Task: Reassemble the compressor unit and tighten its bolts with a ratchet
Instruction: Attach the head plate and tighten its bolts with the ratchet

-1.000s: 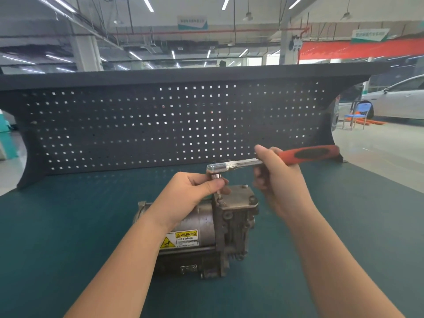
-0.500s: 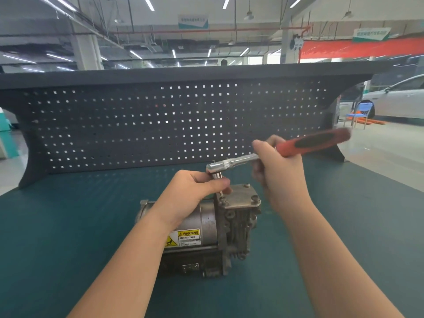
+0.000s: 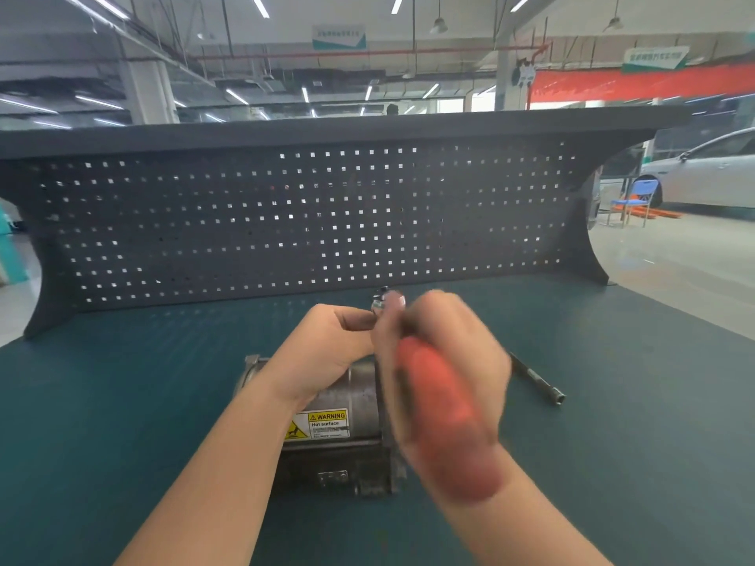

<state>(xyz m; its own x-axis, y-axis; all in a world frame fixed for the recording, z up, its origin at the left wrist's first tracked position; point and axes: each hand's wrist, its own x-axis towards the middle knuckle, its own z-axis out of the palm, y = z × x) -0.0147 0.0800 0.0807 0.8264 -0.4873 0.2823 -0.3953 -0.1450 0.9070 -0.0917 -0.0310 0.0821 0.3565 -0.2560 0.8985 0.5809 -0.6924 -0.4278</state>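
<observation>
The grey metal compressor unit (image 3: 347, 410) lies on its side on the green mat, its yellow warning label facing me. My left hand (image 3: 327, 349) rests on top of the unit, its fingers curled at the ratchet's head. The ratchet (image 3: 433, 386) has a chrome head just above the unit and a red handle, which shows as a blur pointing toward me. My right hand (image 3: 453, 361) grips that handle and hides the unit's bolted end plate.
A metal extension bar (image 3: 539, 379) lies on the green mat (image 3: 122, 402) to the right of my right hand. A dark pegboard back panel (image 3: 286, 222) closes the far side of the bench. Beyond the bench's right edge are a white car and a blue chair.
My right hand has swung the red handle from pointing right and away round toward me, in front of the compressor. My left hand has stayed at the ratchet's head.
</observation>
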